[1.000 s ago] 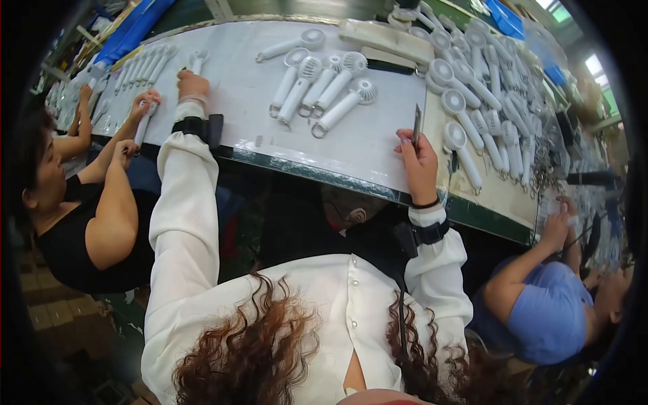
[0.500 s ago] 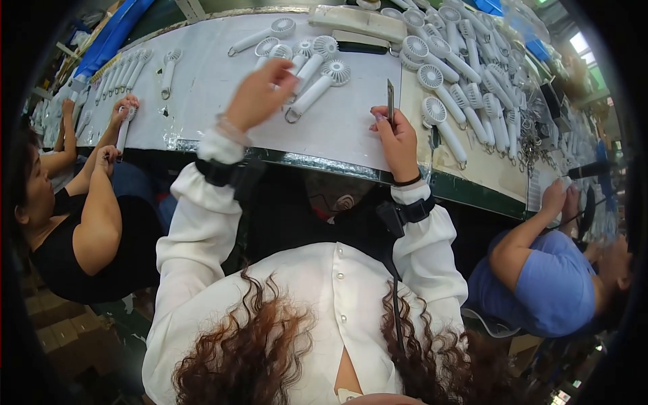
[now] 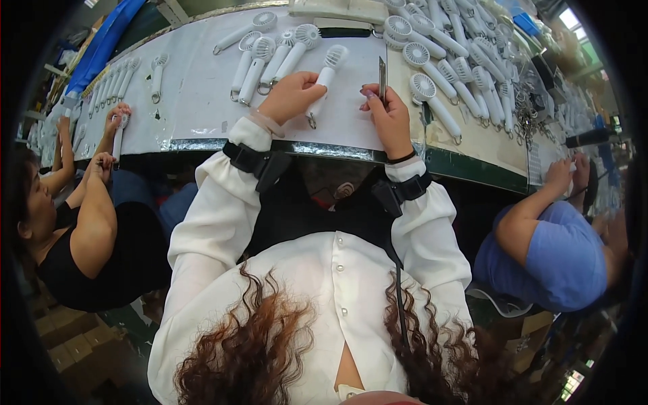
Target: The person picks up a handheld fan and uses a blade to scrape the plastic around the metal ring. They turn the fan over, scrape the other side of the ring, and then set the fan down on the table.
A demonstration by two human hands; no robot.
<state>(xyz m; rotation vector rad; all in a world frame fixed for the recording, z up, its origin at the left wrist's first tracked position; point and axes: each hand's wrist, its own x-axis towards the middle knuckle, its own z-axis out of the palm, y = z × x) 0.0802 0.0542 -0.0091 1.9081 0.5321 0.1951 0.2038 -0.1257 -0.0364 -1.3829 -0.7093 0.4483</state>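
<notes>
My left hand [image 3: 289,98] is closed around the handle of a white handheld fan [image 3: 326,79], near the front of the table. The fan's round grille head points away from me, and a metal ring hangs at its near end. Upright in my right hand [image 3: 389,123] is a slim utility knife [image 3: 382,74], its thin metal blade pointing up and away. The two hands are apart. Just beyond my left hand lies a loose group of white handheld fans [image 3: 259,62].
A big pile of fans [image 3: 459,61] covers the table's right side, with metal rings [image 3: 530,125] beside it. A long white block [image 3: 337,8] lies at the back. A person in black [image 3: 88,236] sits left, holding a fan; another in blue [image 3: 547,250] sits right.
My left hand has come down and right and now grips a fan, turned more upright. Other fans on the table lie shifted left. My right hand still holds the knife.
</notes>
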